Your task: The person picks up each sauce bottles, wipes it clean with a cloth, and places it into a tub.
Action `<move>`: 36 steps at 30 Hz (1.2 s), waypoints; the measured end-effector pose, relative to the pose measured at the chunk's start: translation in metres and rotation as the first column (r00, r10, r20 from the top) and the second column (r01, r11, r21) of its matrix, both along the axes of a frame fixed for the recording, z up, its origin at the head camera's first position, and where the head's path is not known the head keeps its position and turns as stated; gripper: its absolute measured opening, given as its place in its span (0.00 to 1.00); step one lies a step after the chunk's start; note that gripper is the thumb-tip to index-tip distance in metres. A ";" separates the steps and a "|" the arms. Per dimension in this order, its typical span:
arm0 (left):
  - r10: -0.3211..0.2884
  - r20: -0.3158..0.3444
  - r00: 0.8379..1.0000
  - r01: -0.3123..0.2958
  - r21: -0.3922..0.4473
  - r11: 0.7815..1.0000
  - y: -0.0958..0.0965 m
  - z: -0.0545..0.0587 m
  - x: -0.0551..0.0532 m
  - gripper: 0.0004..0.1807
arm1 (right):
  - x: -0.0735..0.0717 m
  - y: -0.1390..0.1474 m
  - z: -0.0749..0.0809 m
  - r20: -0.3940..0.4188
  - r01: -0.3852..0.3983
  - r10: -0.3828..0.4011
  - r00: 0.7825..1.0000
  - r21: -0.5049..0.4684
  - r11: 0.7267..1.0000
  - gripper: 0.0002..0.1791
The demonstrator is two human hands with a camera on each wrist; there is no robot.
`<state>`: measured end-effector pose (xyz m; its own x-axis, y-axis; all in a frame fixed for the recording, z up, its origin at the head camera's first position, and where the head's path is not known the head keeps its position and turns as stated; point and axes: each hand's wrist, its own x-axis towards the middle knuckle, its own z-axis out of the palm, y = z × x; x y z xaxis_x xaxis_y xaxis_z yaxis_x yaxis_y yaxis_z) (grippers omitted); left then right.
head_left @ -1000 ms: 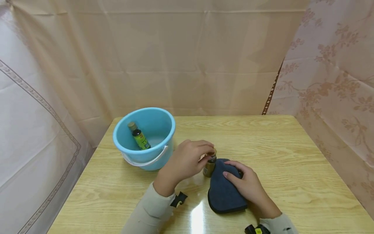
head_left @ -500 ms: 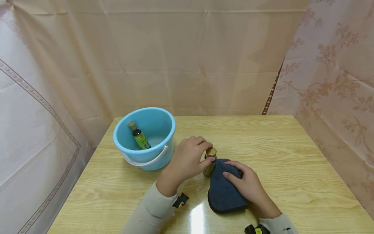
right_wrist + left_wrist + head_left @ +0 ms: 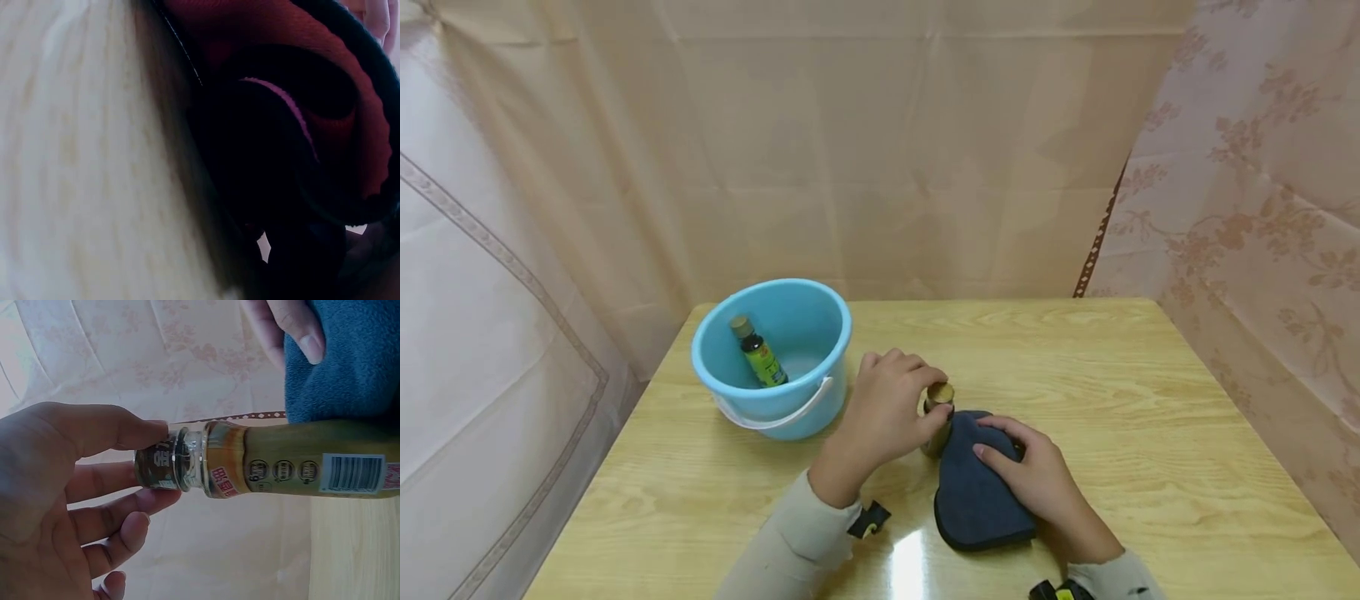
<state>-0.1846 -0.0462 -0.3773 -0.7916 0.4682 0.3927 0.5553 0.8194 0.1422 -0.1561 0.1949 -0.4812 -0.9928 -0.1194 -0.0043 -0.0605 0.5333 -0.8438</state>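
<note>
A small glass bottle (image 3: 281, 459) with a brownish label and barcode stands upright on the table, its gold cap (image 3: 940, 392) on top. My left hand (image 3: 887, 408) pinches that cap between thumb and fingers, the other fingers loosely bent below it in the left wrist view. Against the bottle's right side lies a dark blue fleecy folded cloth piece (image 3: 973, 492) with black edging. My right hand (image 3: 1037, 471) grips it, thumb on top. In the right wrist view the inside of the cloth piece (image 3: 375, 144) looks reddish, and the right fingers are mostly hidden.
A light blue bucket (image 3: 700, 367) with a white handle (image 3: 793, 414) stands at the table's left. Inside it leans another bottle (image 3: 765, 364) with a green label and a gold cap. The wooden table (image 3: 1150, 433) ends at beige curtains (image 3: 880, 150) behind.
My left fingers have shifted on the cap, uncovering its top, and the hand has turned slightly. The bottle and my right hand with the cloth piece stay in place.
</note>
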 end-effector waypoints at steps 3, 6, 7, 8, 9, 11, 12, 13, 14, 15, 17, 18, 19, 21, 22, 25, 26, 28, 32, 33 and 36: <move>0.019 0.023 1.000 -0.019 0.003 1.000 0.000 0.001 0.000 0.15 | 0.001 0.000 0.000 -0.003 0.000 0.000 1.000 -0.002 1.000 0.21; 0.023 0.042 0.999 -0.022 -0.007 1.000 -0.001 0.005 -0.001 0.15 | 0.000 0.000 0.000 -0.012 -0.001 0.001 1.000 -0.008 1.000 0.21; 0.019 0.050 0.999 -0.019 -0.010 1.000 -0.001 0.006 -0.001 0.15 | 0.000 -0.001 0.000 -0.016 -0.002 0.002 1.000 -0.007 1.000 0.20; 0.015 0.061 0.998 -0.014 -0.012 1.000 -0.001 0.008 -0.002 0.15 | 0.000 -0.001 -0.001 -0.015 0.000 0.000 1.000 -0.009 1.000 0.20; 0.009 0.070 0.998 -0.008 -0.014 1.000 -0.001 0.010 -0.002 0.14 | 0.000 -0.001 -0.001 -0.014 -0.001 0.001 1.000 -0.010 1.000 0.20; 0.000 0.085 0.996 0.002 -0.022 1.000 -0.002 0.013 -0.004 0.13 | 0.000 -0.002 0.000 -0.009 0.001 -0.001 1.000 -0.012 1.000 0.20; -0.004 0.089 0.996 0.006 -0.028 1.000 -0.002 0.014 -0.005 0.13 | 0.000 -0.003 0.000 -0.005 0.001 -0.001 1.000 -0.016 1.000 0.20; -0.006 0.090 0.996 0.009 -0.036 0.999 -0.003 0.016 -0.005 0.12 | 0.000 -0.003 0.000 0.000 0.001 -0.001 1.000 -0.021 1.000 0.20; -0.007 0.089 0.996 0.011 -0.046 0.999 -0.003 0.017 -0.006 0.11 | 0.000 -0.004 0.000 0.003 0.002 -0.002 1.000 -0.023 1.000 0.20; -0.008 0.086 0.996 0.013 -0.055 0.998 -0.004 0.019 -0.006 0.11 | -0.001 -0.005 0.001 0.005 0.002 -0.001 1.000 -0.026 1.000 0.20; -0.009 0.081 0.997 0.016 -0.076 0.997 -0.005 0.023 -0.008 0.10 | -0.002 -0.006 0.001 0.008 0.002 -0.001 1.000 -0.032 0.999 0.20; -0.011 0.081 0.997 0.019 -0.088 0.996 -0.006 0.026 -0.008 0.09 | -0.002 -0.006 0.001 0.010 0.002 -0.001 1.000 -0.034 0.999 0.20; -0.015 0.083 0.996 0.023 -0.100 0.995 -0.006 0.029 -0.009 0.09 | -0.002 -0.007 0.000 0.011 0.003 -0.003 1.000 -0.035 0.999 0.20; -0.024 0.094 0.995 0.035 -0.124 0.992 -0.007 0.036 -0.010 0.09 | -0.003 -0.007 0.000 0.007 0.006 -0.006 1.000 -0.031 1.000 0.20; -0.028 0.103 0.994 0.042 -0.138 0.989 -0.008 0.041 -0.011 0.09 | -0.003 -0.008 -0.001 0.005 0.007 -0.007 1.000 -0.028 1.000 0.20; -0.045 0.132 0.990 0.068 -0.172 0.983 -0.011 0.057 -0.013 0.10 | -0.005 -0.008 -0.003 -0.002 0.007 -0.007 1.000 -0.018 1.000 0.20; -0.052 0.141 0.989 0.076 -0.177 0.981 -0.013 0.064 -0.014 0.09 | -0.005 -0.009 -0.003 -0.005 0.009 -0.009 1.000 -0.012 1.000 0.20; -0.060 0.154 0.986 0.088 -0.181 0.980 -0.017 0.077 -0.017 0.08 | -0.005 -0.009 -0.004 -0.008 0.011 -0.011 1.000 -0.007 1.000 0.20; -0.060 0.169 0.984 0.092 -0.185 0.978 -0.027 0.101 -0.021 0.05 | -0.005 -0.008 -0.004 -0.005 0.018 -0.018 1.000 0.003 1.000 0.21; -0.055 0.175 0.983 0.088 -0.187 0.978 -0.029 0.107 -0.022 0.06 | -0.005 -0.008 -0.004 -0.002 0.016 -0.016 1.000 0.001 1.000 0.21; -0.032 0.200 0.979 0.069 -0.179 0.981 -0.037 0.126 -0.026 0.05 | -0.005 -0.007 -0.006 0.001 0.014 -0.014 1.000 0.005 1.000 0.21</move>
<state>-0.2106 -0.0836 -0.2517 -0.8176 0.5594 0.1361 0.5732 0.8132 0.1010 -0.1613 0.1874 -0.4871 -0.9944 -0.1055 -0.0057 -0.0523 0.5380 -0.8413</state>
